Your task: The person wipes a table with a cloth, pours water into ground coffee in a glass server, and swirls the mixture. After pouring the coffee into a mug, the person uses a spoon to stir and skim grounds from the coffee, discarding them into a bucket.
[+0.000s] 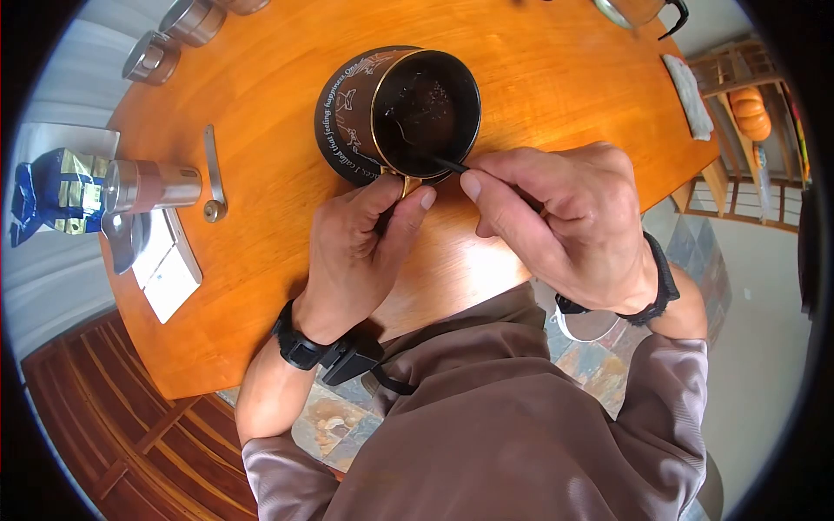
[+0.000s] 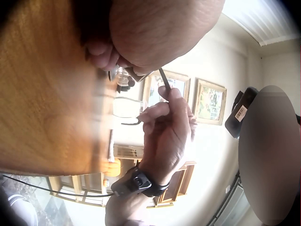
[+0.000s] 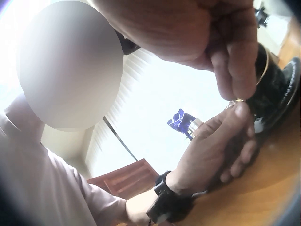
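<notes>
A black mug (image 1: 360, 100) with a gold rim and pale line drawings stands on a black saucer (image 1: 323, 117) with white lettering. Dark liquid (image 1: 426, 108) with small bubbles is inside. My left hand (image 1: 352, 247) grips the mug's gold handle (image 1: 408, 184) between thumb and fingers at the near side. With thumb and forefinger, my right hand (image 1: 578, 217) pinches a thin black stirring utensil (image 1: 449, 164) slanting over the rim into the mug; its lower end is hidden in the dark liquid. The same utensil (image 2: 164, 76) shows as a thin dark stick in the left wrist view.
Left on the wooden table (image 1: 261, 226) lie a metal hand grinder (image 1: 178, 185) with a brown band, its crank (image 1: 210, 169), a blue bag (image 1: 61, 187) and a white scale (image 1: 174, 278). Metal canisters (image 1: 193, 22), a glass carafe (image 1: 634, 10) and a folded cloth (image 1: 688, 95) sit towards the edges.
</notes>
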The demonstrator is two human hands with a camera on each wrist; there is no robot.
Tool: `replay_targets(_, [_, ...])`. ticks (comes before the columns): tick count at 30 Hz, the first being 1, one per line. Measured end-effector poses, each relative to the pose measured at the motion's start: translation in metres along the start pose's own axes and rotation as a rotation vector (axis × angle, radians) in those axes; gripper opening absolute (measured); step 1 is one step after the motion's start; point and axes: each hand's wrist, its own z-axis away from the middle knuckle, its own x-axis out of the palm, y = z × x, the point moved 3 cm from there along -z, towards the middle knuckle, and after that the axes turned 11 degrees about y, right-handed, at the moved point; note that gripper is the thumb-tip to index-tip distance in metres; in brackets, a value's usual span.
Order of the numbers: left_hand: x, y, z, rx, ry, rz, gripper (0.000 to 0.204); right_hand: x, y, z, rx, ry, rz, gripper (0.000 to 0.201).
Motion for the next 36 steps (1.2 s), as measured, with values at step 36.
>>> replay_targets(36, [0.001, 0.001, 0.001, -0.067, 0.010, 0.013, 0.024, -0.008, 0.022, 0.009, -0.034, 0.081, 0.198, 0.008])
